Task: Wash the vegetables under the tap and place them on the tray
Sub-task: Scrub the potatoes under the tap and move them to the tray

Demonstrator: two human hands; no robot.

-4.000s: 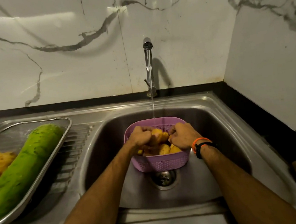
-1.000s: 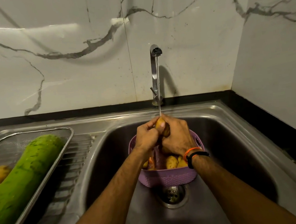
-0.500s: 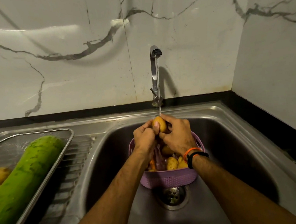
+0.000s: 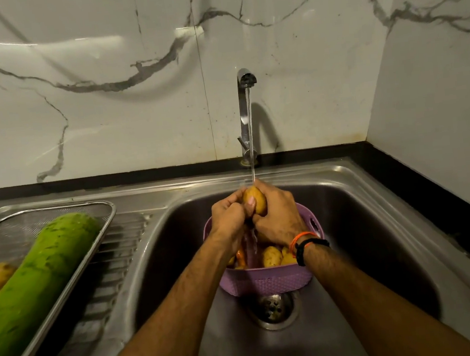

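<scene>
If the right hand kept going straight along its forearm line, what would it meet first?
Probably the chrome tap at the sink's back edge; the right hand already grips the yellow-brown potato. Depth is unclear.

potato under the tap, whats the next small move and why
Probably carry the potato left to the tray: both the left hand and right hand grip it under the running tap.

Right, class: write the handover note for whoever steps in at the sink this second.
Left hand and right hand: both grip one potato under the running tap.
More potatoes wait in the purple basket in the sink.
Done: gourd on the tray.
Left: finish rinsing, tray it, repeat for the rest.
</scene>
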